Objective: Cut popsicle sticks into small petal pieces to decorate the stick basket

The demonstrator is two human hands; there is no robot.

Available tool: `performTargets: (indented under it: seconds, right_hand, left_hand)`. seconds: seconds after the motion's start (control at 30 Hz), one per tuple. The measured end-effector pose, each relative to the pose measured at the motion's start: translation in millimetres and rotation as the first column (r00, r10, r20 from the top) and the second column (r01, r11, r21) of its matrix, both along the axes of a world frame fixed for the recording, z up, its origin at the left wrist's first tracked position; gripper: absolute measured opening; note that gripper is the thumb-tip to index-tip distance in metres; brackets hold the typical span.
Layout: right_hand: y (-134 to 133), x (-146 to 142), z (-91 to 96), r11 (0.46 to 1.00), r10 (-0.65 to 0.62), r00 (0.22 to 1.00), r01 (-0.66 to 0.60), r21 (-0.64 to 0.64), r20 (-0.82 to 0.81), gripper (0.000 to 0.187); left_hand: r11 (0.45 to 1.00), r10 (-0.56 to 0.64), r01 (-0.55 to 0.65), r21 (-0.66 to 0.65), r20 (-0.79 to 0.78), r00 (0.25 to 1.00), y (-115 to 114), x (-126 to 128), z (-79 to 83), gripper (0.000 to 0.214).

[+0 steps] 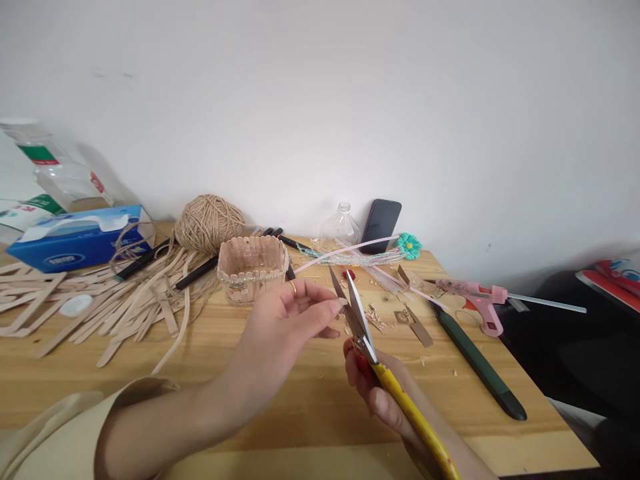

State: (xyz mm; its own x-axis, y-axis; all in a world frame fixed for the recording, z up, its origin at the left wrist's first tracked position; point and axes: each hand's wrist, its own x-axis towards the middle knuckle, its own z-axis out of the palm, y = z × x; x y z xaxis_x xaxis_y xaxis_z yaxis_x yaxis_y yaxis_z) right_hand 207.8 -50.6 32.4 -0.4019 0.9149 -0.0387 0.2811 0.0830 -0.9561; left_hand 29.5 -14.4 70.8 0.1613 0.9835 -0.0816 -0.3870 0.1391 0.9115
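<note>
1. Gripping scissors (pixel 395 387): right hand (pixel 384 403), fingers curled about the yellow handles. Scissors above the table (pixel 270 447), blades parted in a narrow V, tips pointing away from the body.
2. Left hand (pixel 280 327) just beside the blades; thumb and forefinger drawn together, other fingers bent. Cannot tell whether anything is pinched there. Gold ring (pixel 294 288) on one finger.
3. Behind the left hand: small basket (pixel 239 289) with stick walls, a shiny trim around it.
4. Beyond the scissors: pale wood chips (pixel 376 319) scattered; brown strip (pixel 419 329) lying near them.
5. Right side: long dark green tool (pixel 473 353) near the table edge; pink glue gun (pixel 485 307), clear stick out its back.
6. Far edge: turquoise flower (pixel 409 247); phone (pixel 384 223) leaning on the wall (pixel 320 93); clear bottle (pixel 341 225) beside it.
7. Left side: ball of twine (pixel 210 223), heap of flat wooden sticks (pixel 135 320), blue tissue box (pixel 85 247).
</note>
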Motion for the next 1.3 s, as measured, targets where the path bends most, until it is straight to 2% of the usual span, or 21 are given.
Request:
performTargets:
  seconds: [0.2,0.37,0.67,0.93,1.3]
  right_hand:
    - [-2.6,-1.0,4.1,0.998,0.04,0.999,-0.039,-0.043,0.017,0.047]
    - [-0.2,-6.0,10.3,1.0,0.009,0.996,-0.008,-0.009,0.089,0.051]
    - [0.6,-5.3,1.7,1.0,-0.002,0.997,0.002,0.003,0.073,0.051]
    - [2.8,-11.4,10.3,1.0,-0.018,0.993,0.017,0.01,0.114,0.054]
    - [-0.1,-7.8,14.9,0.996,-0.032,0.985,0.017,0.092,0.168,0.054]
  left_hand:
    - [1.0,-0.008,0.007,-0.017,-0.028,1.0,1.1,0.7,-3.0,0.005]
    - [1.0,-0.013,0.012,-0.028,-0.032,0.999,-0.5,1.1,-4.1,0.005]
    - [0.999,-0.01,0.008,-0.032,-0.068,0.998,1.5,2.0,-4.9,0.006]
    - [1.0,0.001,-0.004,-0.029,-0.102,0.995,1.5,1.0,-7.0,0.007]
    - [1.0,0.014,-0.014,-0.004,-0.11,0.994,1.9,0.4,-6.0,0.004]
